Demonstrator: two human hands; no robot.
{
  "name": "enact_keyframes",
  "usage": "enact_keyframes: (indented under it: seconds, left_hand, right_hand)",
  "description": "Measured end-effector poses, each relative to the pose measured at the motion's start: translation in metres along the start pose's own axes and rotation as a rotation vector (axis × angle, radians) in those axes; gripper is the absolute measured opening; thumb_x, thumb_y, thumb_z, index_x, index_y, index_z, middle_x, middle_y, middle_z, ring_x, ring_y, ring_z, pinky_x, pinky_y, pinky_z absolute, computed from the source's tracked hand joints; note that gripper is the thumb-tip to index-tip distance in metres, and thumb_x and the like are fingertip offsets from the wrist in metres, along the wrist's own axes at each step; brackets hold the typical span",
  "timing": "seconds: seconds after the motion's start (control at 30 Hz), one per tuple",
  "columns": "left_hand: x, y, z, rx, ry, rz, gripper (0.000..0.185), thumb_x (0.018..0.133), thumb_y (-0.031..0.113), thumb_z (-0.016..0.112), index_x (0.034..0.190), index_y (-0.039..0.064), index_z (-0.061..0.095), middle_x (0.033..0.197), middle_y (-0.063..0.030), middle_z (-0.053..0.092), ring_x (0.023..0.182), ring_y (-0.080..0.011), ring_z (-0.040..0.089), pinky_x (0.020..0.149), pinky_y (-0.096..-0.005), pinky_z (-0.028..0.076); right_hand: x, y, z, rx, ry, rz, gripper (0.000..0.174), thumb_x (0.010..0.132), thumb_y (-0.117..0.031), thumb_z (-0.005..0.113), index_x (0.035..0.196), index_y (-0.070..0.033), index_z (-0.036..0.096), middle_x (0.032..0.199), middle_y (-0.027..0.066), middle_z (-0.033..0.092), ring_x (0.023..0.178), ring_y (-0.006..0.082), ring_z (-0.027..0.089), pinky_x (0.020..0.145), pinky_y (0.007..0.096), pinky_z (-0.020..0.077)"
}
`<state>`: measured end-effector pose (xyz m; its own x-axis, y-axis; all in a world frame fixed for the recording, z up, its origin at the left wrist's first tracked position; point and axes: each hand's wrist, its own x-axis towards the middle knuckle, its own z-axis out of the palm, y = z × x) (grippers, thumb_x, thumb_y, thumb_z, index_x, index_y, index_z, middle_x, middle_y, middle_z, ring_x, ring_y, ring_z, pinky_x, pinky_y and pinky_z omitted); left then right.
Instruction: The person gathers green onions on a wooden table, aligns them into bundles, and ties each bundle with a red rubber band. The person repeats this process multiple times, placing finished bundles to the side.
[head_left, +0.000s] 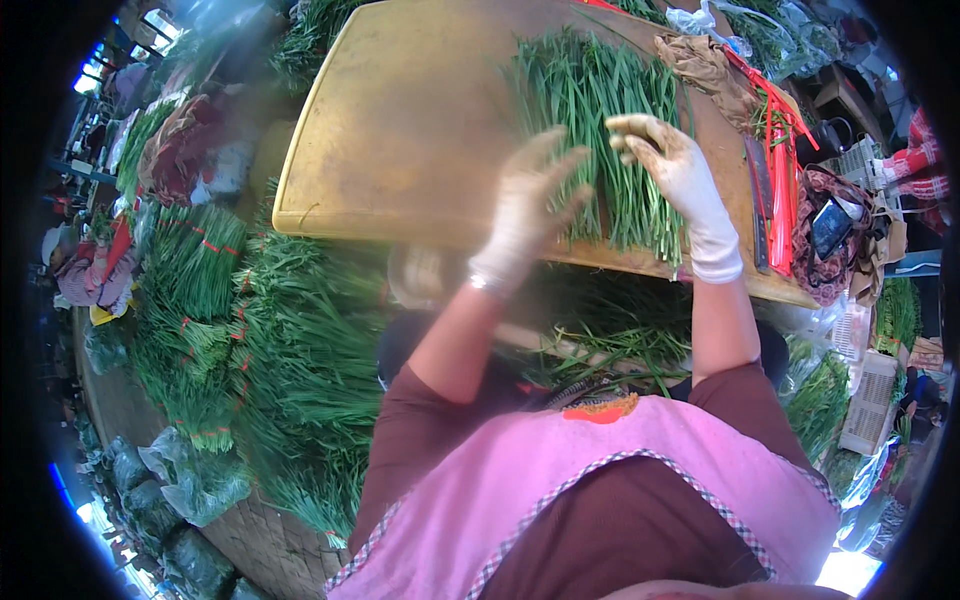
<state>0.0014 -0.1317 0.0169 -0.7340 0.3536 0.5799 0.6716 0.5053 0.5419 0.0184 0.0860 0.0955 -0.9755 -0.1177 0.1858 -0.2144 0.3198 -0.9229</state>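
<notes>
A loose layer of long green leafy stalks, like garlic chives, lies on a yellow-brown tabletop, cut ends towards me. My left hand, in a white glove and blurred, hovers at the left edge of the stalks with its fingers apart. My right hand, in a stained white glove, is over the right part of the stalks, its fingers curled and parted from the thumb, with nothing seen between them. Red plastic strips hang along the table's right side, beside a dark flat bar.
Bundles of green stalks tied with red bands are piled left of the table. A brown cloth lies at its back right, and a patterned bag with a phone on top at its right corner. Other people sit at far left and right.
</notes>
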Motion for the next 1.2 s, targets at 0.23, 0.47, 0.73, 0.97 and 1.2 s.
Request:
enact_keyframes:
  seconds: [0.23, 0.47, 0.73, 0.97, 1.2]
  left_hand:
    - [-0.014, 0.004, 0.007, 0.061, -0.266, -0.033, 0.047, 0.087, 0.031, 0.070, 0.131, 0.018, 0.061, 0.149, -0.0205, 0.042, 0.137, -0.0398, 0.040, 0.112, -0.0503, 0.035]
    - [-0.014, 0.003, 0.005, 0.023, -0.308, -0.053, 0.047, 0.090, 0.033, 0.066, 0.134, 0.017, 0.058, 0.149, -0.0196, 0.043, 0.134, -0.0420, 0.043, 0.110, -0.0484, 0.038]
    - [-0.018, 0.003, 0.001, -0.183, -0.191, -0.103, 0.047, 0.080, 0.024, 0.071, 0.124, 0.007, 0.065, 0.142, -0.0227, 0.050, 0.133, -0.0395, 0.045, 0.112, -0.0465, 0.037]
    - [-0.027, -0.005, 0.016, -0.100, -0.153, -0.034, 0.054, 0.077, 0.026, 0.076, 0.126, 0.011, 0.061, 0.143, -0.0221, 0.047, 0.133, -0.0439, 0.043, 0.110, -0.0523, 0.037]
    - [-0.030, -0.003, 0.017, -0.071, -0.169, -0.029, 0.055, 0.081, 0.028, 0.072, 0.131, 0.012, 0.057, 0.145, -0.0226, 0.044, 0.135, -0.0437, 0.041, 0.110, -0.0525, 0.036]
  right_hand:
    - [0.127, 0.063, -0.011, -0.426, 0.174, -0.077, 0.023, 0.095, -0.019, 0.058, 0.116, -0.015, 0.068, 0.108, 0.0111, 0.071, 0.100, 0.0268, 0.067, 0.090, 0.0335, 0.0505]
    - [0.163, 0.115, 0.000, -1.211, -0.012, -0.222, 0.022, 0.081, -0.023, 0.060, 0.098, -0.019, 0.074, 0.100, 0.0105, 0.072, 0.098, 0.0293, 0.068, 0.087, 0.0416, 0.0527]
    - [0.189, 0.134, -0.068, -0.722, 0.306, 0.035, 0.031, 0.098, -0.026, 0.053, 0.117, -0.006, 0.066, 0.115, 0.0144, 0.068, 0.110, 0.0251, 0.063, 0.100, 0.0374, 0.0465]
    - [0.054, 0.033, -0.063, -0.039, 0.125, -0.072, 0.026, 0.100, -0.022, 0.056, 0.117, -0.003, 0.064, 0.115, 0.0076, 0.064, 0.112, 0.0176, 0.058, 0.103, 0.0316, 0.0416]
    - [-0.060, 0.007, 0.005, -0.739, -0.248, -0.225, 0.026, 0.091, -0.011, 0.063, 0.117, -0.007, 0.065, 0.135, 0.0104, 0.059, 0.134, 0.0308, 0.047, 0.114, 0.0419, 0.0319]
